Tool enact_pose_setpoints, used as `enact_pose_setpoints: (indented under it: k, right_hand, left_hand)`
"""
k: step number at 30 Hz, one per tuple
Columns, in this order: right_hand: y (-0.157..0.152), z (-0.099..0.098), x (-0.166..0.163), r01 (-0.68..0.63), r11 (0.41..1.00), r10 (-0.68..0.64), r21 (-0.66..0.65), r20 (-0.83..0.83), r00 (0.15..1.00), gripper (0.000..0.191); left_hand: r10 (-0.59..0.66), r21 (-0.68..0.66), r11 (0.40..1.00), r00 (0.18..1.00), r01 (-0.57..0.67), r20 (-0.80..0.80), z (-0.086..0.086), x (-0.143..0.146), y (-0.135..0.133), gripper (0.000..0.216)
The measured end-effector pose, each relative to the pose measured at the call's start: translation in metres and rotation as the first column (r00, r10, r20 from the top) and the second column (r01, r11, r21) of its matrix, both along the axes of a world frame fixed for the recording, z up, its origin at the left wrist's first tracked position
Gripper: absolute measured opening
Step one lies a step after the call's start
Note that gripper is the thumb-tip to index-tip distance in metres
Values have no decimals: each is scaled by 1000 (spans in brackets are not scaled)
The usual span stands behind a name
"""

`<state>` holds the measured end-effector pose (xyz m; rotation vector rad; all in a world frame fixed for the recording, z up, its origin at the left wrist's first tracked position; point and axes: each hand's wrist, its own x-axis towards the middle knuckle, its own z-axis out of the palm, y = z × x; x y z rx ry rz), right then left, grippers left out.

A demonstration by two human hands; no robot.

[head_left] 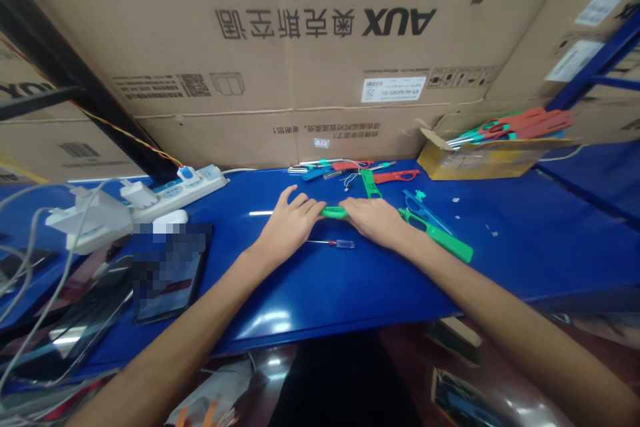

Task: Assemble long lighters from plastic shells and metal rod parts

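Note:
Both hands grip a green gas lighter (334, 212) above the blue table. My left hand (295, 221) is closed round its left part, and a thin silver tube (261, 213) sticks out past that hand. My right hand (373, 219) is closed on the right end, its fingers mostly hiding the body. Just below lies a small screwdriver (343, 244) with a clear handle. To the right of my right hand are a green lighter casing (450, 245) and a blue casing piece (430, 213). Behind it rest a green casing (370, 183) and a red one (397, 176).
Several lighter parts (325, 168) lie along the back. An open carton (485, 163) of colourful lighters stands at back right. A power strip (200, 187) with chargers, cables and a phone (175, 280) occupy the left. Large cardboard (300, 67) closes off the back.

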<state>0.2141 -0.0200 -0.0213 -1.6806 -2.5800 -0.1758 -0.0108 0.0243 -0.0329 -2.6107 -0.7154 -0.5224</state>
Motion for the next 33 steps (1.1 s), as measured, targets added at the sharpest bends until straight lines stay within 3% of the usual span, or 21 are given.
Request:
enact_pose_setpoints:
  k: [8,12,17,24,33]
  right_hand:
    - [-7,9,-8,37,999,-37,-15,-17,999,24]
    - [-2,9,-6,97,993,-91,-64,87,992,43]
    - [2,14,11,185,979,-170,-84,158,973,53]
    - [5,16,28,174,984,-166,-51,132,977,50]
    - [2,18,17,192,978,-174,-77,198,965,48]
  left_hand:
    - [-48,119,992,999,46,10,5,-2,-2,25]
    - [-9,46,999,999,11,-38,3,6,-7,27]
    - [90,-56,994,996,-90,-10,2,-4,1,58]
    - [62,-92,995,990,-50,129,11,-29,21,16]
    - [-3,-146,989,999,8,32,6,-23,15,35]
